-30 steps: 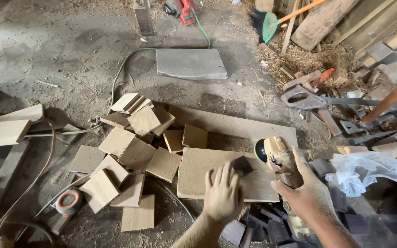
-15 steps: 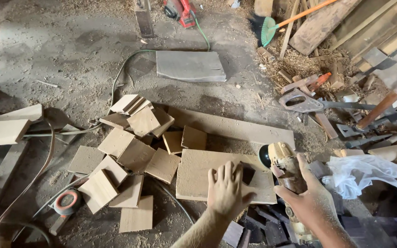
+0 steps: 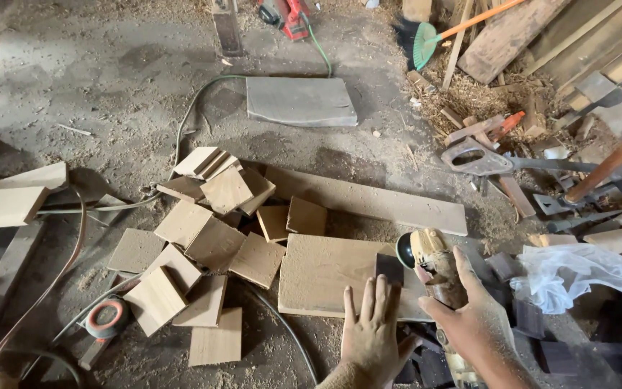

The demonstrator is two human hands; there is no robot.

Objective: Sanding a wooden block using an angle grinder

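Sawdust covers the workshop floor (image 3: 95, 86) in front of you, and everything lies straight on it. Your left hand (image 3: 373, 333) rests palm down, fingers spread flat, on the near edge of a pale wooden board (image 3: 325, 272), pressing it to the floor rather than gripping it. Your right hand (image 3: 478, 325) is wrapped around the body of a dusty angle grinder (image 3: 437, 268), fingers closed firm on it, with the disc end pointing away from you and slightly left. The disc sits at the board's right end, beside a small dark block (image 3: 389, 268) that lies just past your left fingertips.

The board's long axis runs left to right across your view, so it extends leftward from the grinder, and the tool meets it at its right end, nearly at right angles. Your right hand is the nearer one to that end; your left is just beside it, the two hands close but apart.

Left of the board lies a loose scatter of cut square wood pieces (image 3: 210, 238), some overlapping. Beyond it a long plank (image 3: 376, 198) runs at a slight slant, and farther off a grey slab (image 3: 300, 101) lies flat. A handsaw (image 3: 480, 158) and other tools lie to the right, near a crumpled white plastic bag (image 3: 577, 274).
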